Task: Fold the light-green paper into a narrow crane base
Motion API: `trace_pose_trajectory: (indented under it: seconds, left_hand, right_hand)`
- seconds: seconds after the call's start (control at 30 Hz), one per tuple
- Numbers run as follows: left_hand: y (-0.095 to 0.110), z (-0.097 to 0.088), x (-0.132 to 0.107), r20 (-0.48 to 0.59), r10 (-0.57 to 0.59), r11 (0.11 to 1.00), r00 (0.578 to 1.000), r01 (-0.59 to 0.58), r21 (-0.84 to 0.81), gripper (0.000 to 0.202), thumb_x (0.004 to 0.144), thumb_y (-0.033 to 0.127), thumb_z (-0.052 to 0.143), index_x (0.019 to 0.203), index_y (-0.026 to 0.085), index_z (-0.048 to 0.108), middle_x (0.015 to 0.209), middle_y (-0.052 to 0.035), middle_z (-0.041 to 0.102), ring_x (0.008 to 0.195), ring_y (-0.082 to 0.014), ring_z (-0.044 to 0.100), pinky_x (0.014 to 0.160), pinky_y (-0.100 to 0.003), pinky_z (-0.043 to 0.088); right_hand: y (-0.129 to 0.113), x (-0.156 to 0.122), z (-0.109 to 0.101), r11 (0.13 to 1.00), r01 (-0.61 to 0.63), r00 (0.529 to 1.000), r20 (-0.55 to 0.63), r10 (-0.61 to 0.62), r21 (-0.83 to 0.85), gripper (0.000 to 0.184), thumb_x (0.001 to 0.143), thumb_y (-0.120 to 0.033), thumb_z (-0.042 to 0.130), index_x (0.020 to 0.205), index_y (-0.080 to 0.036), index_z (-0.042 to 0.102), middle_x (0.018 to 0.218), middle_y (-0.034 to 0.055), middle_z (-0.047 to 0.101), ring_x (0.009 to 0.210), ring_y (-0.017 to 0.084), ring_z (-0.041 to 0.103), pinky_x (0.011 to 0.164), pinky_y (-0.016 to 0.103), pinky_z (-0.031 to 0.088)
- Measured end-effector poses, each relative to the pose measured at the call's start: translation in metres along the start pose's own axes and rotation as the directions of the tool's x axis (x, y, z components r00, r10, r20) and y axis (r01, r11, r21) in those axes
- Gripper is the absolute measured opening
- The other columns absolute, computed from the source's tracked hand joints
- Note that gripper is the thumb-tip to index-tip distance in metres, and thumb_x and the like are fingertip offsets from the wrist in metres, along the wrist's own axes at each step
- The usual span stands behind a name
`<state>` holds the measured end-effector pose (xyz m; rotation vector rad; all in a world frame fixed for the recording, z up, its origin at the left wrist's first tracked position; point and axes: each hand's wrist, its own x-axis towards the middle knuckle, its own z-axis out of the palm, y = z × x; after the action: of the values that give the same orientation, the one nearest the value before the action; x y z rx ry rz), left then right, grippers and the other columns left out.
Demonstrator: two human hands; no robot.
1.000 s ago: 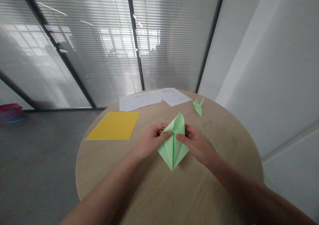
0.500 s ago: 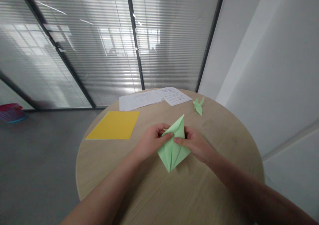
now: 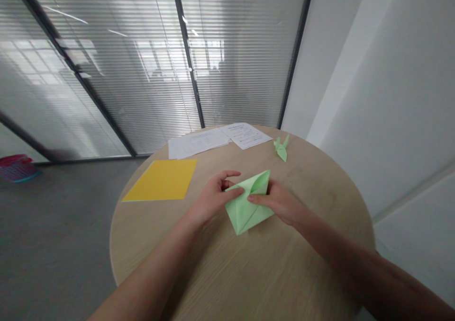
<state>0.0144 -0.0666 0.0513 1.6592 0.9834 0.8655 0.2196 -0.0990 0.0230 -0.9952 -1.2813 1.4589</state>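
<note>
A folded sheet of light green origami paper is held between my two hands above the round table. Creases run across its face, and its upper right corner gapes into a small pocket. My left hand pinches its left edge, thumb on the front and index finger lifted off behind. On the right side, my right hand grips it with the thumb pressed on the front; the other fingers are mostly hidden behind the paper.
A green folded paper crane sits at the back right of the wooden table. White printed sheets lie along the far edge. Yellow paper is at the left. A red and blue basket stands on the floor.
The green paper has opened at its top corner and looks wider and shorter. My left index finger has lifted away from it. The view has shifted slightly.
</note>
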Motion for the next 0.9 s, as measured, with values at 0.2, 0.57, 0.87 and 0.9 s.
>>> trace_pose_trajectory:
  seconds: [0.2, 0.57, 0.87, 0.9]
  left_hand:
    - [-0.004, 0.001, 0.002, -0.231, 0.094, 0.965, 0.968, -0.032, 0.260, 0.024, 0.082, 0.036, 0.074, 0.084, 0.020, 0.056, 0.070, 0.0033, 0.055, 0.064, -0.0144, 0.052, 0.058, -0.025, 0.037]
    - [-0.016, 0.004, -0.043, 0.560, 0.521, 0.243, 0.645, -0.740, 0.626, 0.025, 0.108, 0.019, 0.045, 0.114, 0.015, 0.069, 0.106, -0.0115, 0.074, 0.100, -0.0237, 0.069, 0.088, -0.038, 0.058]
    - [-0.035, 0.008, -0.049, 0.602, 0.446, 0.406, 0.662, -0.749, 0.523, 0.036, 0.101, 0.013, 0.048, 0.133, 0.013, 0.065, 0.133, -0.0180, 0.070, 0.129, -0.0296, 0.063, 0.111, -0.048, 0.053]
    - [-0.033, 0.008, -0.049, 0.607, 0.429, 0.433, 0.669, -0.742, 0.511, 0.037, 0.100, 0.013, 0.049, 0.133, 0.013, 0.065, 0.132, -0.0176, 0.070, 0.128, -0.0298, 0.064, 0.111, -0.049, 0.053]
  right_hand:
    - [-0.001, 0.004, -0.003, 0.999, 0.038, 0.997, -0.064, -0.039, -0.029, 0.040, 0.067, -0.031, 0.089, 0.103, -0.023, 0.073, 0.107, 0.0070, 0.078, 0.096, 0.027, 0.072, 0.088, 0.044, 0.057]
    - [0.005, 0.017, -0.024, 0.978, 0.028, 0.983, 0.182, 0.010, -0.207, 0.026, 0.067, -0.026, 0.086, 0.088, -0.024, 0.072, 0.082, -0.0013, 0.074, 0.076, 0.020, 0.066, 0.069, 0.032, 0.053]
    - [0.009, 0.014, -0.032, 0.827, 0.233, 0.946, 0.315, -0.071, -0.512, 0.018, 0.081, -0.026, 0.077, 0.099, -0.024, 0.074, 0.091, 0.0003, 0.075, 0.083, 0.022, 0.067, 0.071, 0.031, 0.050]
    - [0.009, 0.014, -0.033, 0.798, 0.242, 0.946, 0.317, -0.068, -0.552, 0.016, 0.082, -0.028, 0.077, 0.097, -0.023, 0.073, 0.088, 0.0000, 0.075, 0.080, 0.021, 0.066, 0.069, 0.031, 0.049]
